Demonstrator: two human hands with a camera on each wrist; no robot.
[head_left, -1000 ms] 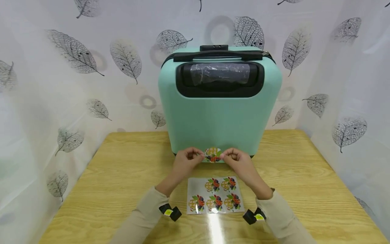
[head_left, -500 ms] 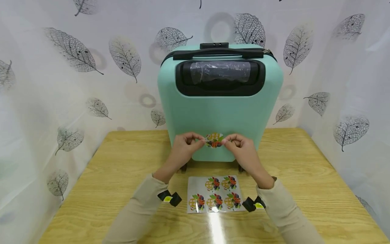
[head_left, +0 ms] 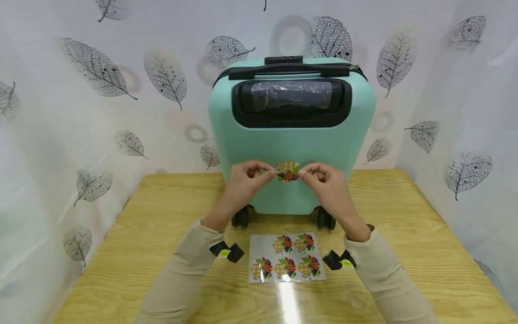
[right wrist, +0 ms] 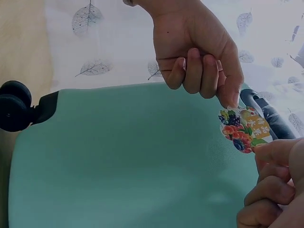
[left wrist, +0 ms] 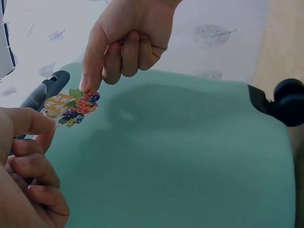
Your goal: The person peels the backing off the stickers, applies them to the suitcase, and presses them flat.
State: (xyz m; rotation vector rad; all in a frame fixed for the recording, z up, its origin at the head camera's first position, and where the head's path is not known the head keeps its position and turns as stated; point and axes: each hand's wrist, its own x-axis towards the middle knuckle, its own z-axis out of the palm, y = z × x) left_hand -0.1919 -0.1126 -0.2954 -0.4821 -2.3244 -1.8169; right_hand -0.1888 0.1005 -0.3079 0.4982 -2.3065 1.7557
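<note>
behind everything and along both sides, pale cloth [head_left: 170, 27] printed with dark veined leaves and a few grey rings. below, a wood-grain table [head_left: 174, 202], with a streak of reflected light near the front. upright on it, toward the back, a mint-green suitcase [head_left: 291, 146]: high on its front a black recess [head_left: 291, 120] partly covered by clear film [head_left: 291, 94], above that a black handle [head_left: 289, 69], at the bottom black wheels [head_left: 241, 218]. reaching in from the near side, beige sleeves [head_left: 178, 274]. lying between these, in front of the suitcase, a pale sheet [head_left: 261, 245]. left hand [head_left: 245, 184]: thumb and forefinger clamped on the left edge of the sticker [head_left: 288, 172], other fingers curled in. right hand [head_left: 329, 189]: matching pinch at the right edge. at each cuff, a black block [head_left: 234, 253]. on the sheet, five fruit stickers [head_left: 286, 268], two in the far row, three in the near. stretched between both pinches, before the suitcase's lower middle, the sticker itself, colourful with fruit and green leaves; cannot tell whether touching the suitcase.
</note>
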